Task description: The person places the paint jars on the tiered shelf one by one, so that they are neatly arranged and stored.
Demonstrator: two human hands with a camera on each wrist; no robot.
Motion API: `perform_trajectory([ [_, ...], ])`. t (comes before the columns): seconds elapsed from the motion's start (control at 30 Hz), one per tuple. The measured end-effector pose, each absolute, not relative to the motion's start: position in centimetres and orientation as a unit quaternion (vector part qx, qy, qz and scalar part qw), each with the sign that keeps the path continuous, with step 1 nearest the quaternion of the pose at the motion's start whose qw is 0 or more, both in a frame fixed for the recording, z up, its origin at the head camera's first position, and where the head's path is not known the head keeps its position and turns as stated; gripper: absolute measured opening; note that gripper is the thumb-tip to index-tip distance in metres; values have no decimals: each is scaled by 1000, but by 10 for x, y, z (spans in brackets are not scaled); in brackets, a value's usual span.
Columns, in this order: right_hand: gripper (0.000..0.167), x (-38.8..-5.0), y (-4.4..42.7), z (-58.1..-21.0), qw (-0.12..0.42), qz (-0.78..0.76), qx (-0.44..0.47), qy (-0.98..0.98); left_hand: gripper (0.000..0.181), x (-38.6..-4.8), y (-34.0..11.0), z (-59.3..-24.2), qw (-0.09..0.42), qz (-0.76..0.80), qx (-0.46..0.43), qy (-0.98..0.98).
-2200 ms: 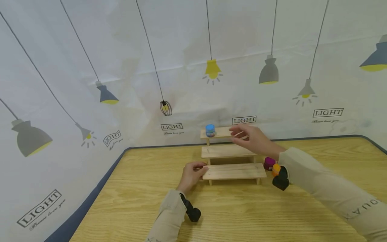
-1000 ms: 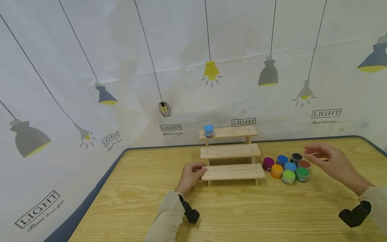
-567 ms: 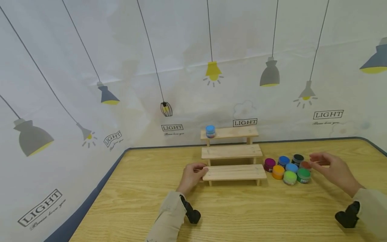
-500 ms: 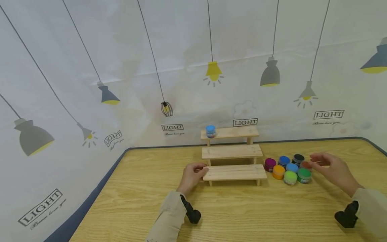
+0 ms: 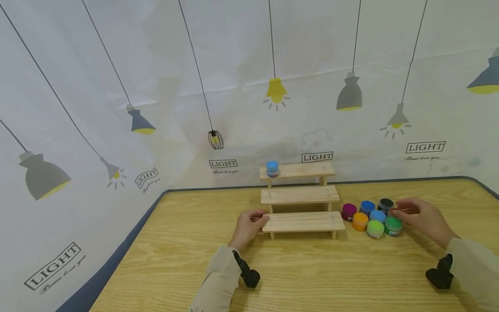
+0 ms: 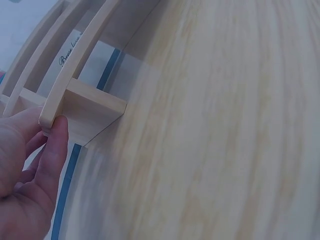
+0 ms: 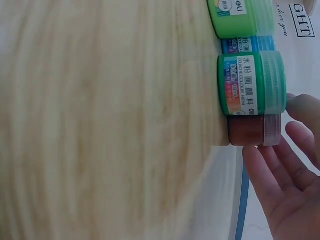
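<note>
My left hand (image 5: 246,227) pinches the left end of the lowest board of a three-step wooden display stand (image 5: 302,222). In the left wrist view, thumb and finger grip that board's end (image 6: 52,107). At the right, my right hand (image 5: 425,219) holds a brown paint jar (image 7: 246,131) by its sides, with the thumb tip hidden behind the green paint jar (image 7: 245,85). The brown jar still stands among the other jars and is mostly covered by the hand in the head view. One light blue paint jar (image 5: 272,169) sits on the top board's left end.
Close beside the right hand stand several jars: black (image 5: 386,205), dark blue (image 5: 367,208), light blue (image 5: 377,216), purple (image 5: 348,212), orange (image 5: 360,221) and lime green (image 5: 375,229). A lamp-print sheet (image 5: 234,108) rises behind the wood-grain table (image 5: 312,273).
My right hand moved from above the stand's top board over to the jars at the right, then closed in on the brown paint jar. The left hand stays on the stand.
</note>
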State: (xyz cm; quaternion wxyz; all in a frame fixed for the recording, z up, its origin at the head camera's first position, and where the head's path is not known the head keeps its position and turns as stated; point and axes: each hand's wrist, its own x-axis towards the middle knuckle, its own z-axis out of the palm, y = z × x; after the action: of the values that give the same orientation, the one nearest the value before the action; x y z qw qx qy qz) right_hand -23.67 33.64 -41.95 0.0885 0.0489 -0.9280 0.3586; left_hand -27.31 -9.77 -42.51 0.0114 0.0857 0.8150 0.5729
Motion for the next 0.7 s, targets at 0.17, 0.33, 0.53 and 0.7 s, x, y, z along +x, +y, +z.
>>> perform_trajectory([
  [0.17, 50, -241, 334, -421, 82, 344, 47, -934, 22, -272, -98, -423, 14, 574, 84, 815],
  [0.33, 51, -242, 335, -421, 78, 337, 47, -937, 22, -271, -98, -422, 15, 575, 84, 814],
  [0.53, 53, -241, 334, -420, 68, 340, 42, -937, 22, -271, -97, -422, 13, 574, 86, 814],
  [0.7, 56, -241, 333, -419, 52, 349, 31, -935, 22, -271, -97, -424, 9, 572, 86, 816],
])
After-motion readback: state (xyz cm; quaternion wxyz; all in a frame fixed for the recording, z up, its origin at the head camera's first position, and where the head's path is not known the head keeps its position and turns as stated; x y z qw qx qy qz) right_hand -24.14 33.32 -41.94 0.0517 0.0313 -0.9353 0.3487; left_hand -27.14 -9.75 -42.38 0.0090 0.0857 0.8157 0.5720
